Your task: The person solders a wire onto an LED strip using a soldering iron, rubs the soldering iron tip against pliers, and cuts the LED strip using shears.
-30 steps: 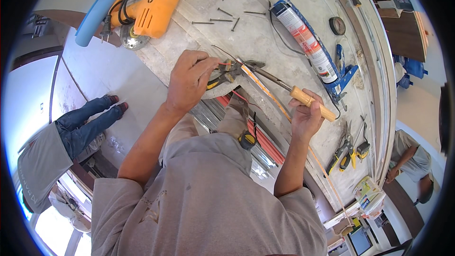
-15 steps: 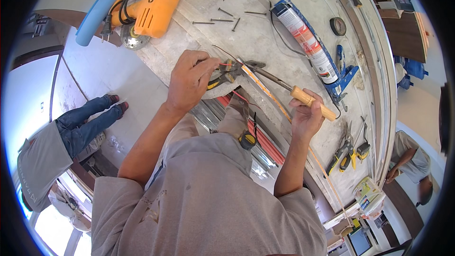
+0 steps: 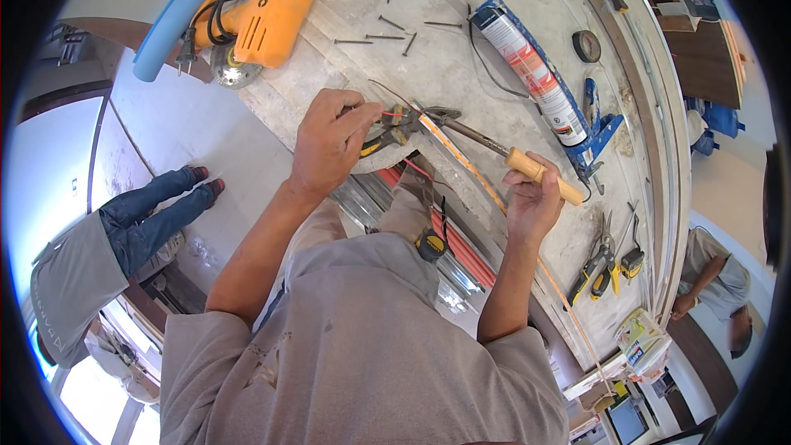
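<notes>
My left hand [image 3: 329,136] is closed, pinching a thin red wire [image 3: 390,113] between thumb and fingers. In my right hand [image 3: 534,204] is a soldering iron [image 3: 540,175], gripped by its wooden handle. Its metal shaft points left toward the end of a narrow LED strip [image 3: 463,161]; whether the tip touches the strip I cannot tell. Beneath the wire and strip end lie pliers [image 3: 375,146] with black and yellow handles. The strip runs from there past my right hand along the worktop's near edge. A thin dark wire [image 3: 386,89] sticks out beyond the pliers.
An orange power tool [image 3: 280,12] with a disc lies at the upper left. Several screws [image 3: 385,36], a caulking gun [image 3: 535,70], a tape roll [image 3: 587,46] and snips [image 3: 595,268] lie on the worktop [image 3: 354,4]. One person [image 3: 91,255] stands left, another [image 3: 715,276] right.
Hardly anything differs. Both hands, the red wire and the soldering iron keep almost the same place. The person at the right has shifted slightly.
</notes>
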Demonstrator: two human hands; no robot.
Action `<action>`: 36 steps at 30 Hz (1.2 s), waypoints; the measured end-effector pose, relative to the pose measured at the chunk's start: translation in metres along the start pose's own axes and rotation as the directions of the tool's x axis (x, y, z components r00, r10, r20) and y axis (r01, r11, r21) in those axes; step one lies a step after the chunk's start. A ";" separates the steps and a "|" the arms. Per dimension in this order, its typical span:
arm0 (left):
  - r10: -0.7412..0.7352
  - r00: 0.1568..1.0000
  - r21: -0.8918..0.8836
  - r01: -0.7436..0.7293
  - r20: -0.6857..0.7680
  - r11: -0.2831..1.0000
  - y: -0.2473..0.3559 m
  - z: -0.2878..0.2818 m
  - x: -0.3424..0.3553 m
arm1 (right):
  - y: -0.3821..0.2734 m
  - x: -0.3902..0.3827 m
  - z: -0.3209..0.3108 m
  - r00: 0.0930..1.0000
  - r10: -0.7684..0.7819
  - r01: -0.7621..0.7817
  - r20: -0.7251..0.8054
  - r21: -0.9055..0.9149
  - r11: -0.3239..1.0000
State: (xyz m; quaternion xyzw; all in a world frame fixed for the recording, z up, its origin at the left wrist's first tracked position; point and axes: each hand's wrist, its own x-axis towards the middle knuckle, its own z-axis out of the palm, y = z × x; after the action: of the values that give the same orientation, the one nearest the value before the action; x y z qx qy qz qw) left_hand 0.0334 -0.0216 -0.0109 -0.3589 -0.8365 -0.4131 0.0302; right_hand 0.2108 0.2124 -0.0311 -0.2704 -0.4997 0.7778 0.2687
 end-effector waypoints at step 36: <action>0.043 0.998 -0.011 -0.043 0.041 0.999 0.003 0.004 0.009 | 0.002 0.004 -0.004 0.999 0.029 -0.029 -0.016 0.044 0.999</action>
State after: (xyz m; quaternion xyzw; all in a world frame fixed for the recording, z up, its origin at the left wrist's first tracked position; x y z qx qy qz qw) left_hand 0.0297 -0.0121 -0.0085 -0.3853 -0.8269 -0.4092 0.0200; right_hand 0.2103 0.2168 -0.0349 -0.2781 -0.4762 0.7902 0.2674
